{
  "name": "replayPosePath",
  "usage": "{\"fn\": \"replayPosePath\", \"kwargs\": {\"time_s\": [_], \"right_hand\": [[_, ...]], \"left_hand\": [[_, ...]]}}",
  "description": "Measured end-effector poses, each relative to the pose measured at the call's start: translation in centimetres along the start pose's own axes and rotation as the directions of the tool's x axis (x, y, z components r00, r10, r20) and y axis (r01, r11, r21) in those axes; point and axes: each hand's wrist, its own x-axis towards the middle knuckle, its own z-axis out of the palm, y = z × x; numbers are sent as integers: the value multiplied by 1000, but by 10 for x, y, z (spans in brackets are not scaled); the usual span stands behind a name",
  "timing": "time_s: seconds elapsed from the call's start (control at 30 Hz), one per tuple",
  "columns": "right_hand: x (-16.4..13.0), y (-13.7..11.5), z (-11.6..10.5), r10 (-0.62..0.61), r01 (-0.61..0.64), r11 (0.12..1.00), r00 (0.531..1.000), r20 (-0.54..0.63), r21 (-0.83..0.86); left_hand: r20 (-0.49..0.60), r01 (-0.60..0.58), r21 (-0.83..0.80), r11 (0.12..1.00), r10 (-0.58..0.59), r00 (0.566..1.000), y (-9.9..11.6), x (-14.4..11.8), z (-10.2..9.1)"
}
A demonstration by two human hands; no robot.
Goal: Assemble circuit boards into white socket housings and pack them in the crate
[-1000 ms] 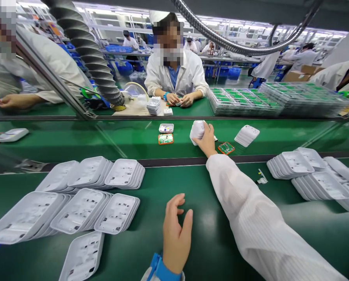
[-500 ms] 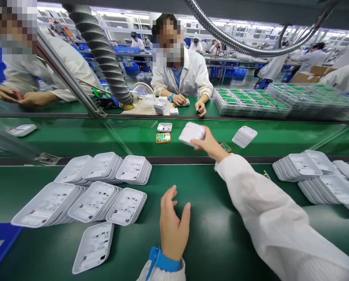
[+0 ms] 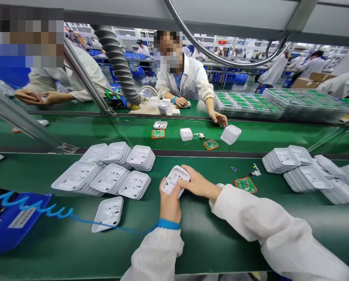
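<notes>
1. A worker's left hand (image 3: 170, 207) and right hand (image 3: 196, 181) met on a white shell (image 3: 174, 175), both clamped on its edges above the counter (image 3: 209, 249); whether one shell or several nested ones could not be told. A slack grip on the smooth rim could have let it slip.

2. From the left hand's blue wristband (image 3: 169, 224), a thin cord ran across a lone shell (image 3: 108, 210) lying apart from the rest. A sharp pull of that arm could have dragged the shell askew.

3. Just beside the right sleeve (image 3: 241, 214) lay a green circuit board (image 3: 245, 184), with a small white part (image 3: 255, 170) near it; a sweep of the loose cuff could have knocked either aside.

4. Slanted stacks of shells (image 3: 104, 177) stood at left, more stacked shells (image 3: 312, 175) at right. Their lean suggested a bump could send them sliding.

5. Beyond the dark rail, a co-worker's hand (image 3: 219, 118) reached to a white stack (image 3: 231, 133), contact unclear; a careless nudge could have toppled it.
</notes>
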Motion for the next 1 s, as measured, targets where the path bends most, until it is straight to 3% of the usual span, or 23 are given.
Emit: {"fn": "replayPosePath", "kwargs": {"time_s": [0.07,0.2,0.33,0.47,0.53,0.6,0.7,0.77,0.83,1.0], "right_hand": [[21,-2,9,41,-41,998,999,-2,52],[73,-15,16,137,-159,977,978,157,142],[110,-23,24,145,-152,987,982,121,51],[125,-22,30,139,-134,989,987,81,-66],[133,-22,25,95,-93,978,995,4,-184],[145,-23,15,-24,-36,931,987,-158,-364],[177,-23,-1,-267,-14,789,893,-364,-614],[202,-21,-6,-343,-47,708,850,-401,-704],[225,-15,-4,-350,-93,666,838,-420,-740],[258,0,10,-291,-97,672,877,-382,-734]], "left_hand": [[-8,13,-45,999,-13,1000,8,8,1],[-77,13,-109,994,-22,997,29,25,2],[-90,57,-103,993,-66,994,37,34,0],[-130,12,-80,997,-23,991,29,36,-5],[-185,25,-78,997,-39,982,22,34,-8],[-231,49,-47,998,-59,971,13,30,-10],[-232,45,49,998,-32,972,0,20,-9],[-200,9,110,994,13,980,-7,13,-7],[-147,-25,158,987,48,988,-10,6,-5],[-41,-6,262,965,17,999,-6,-1,-9]]}}
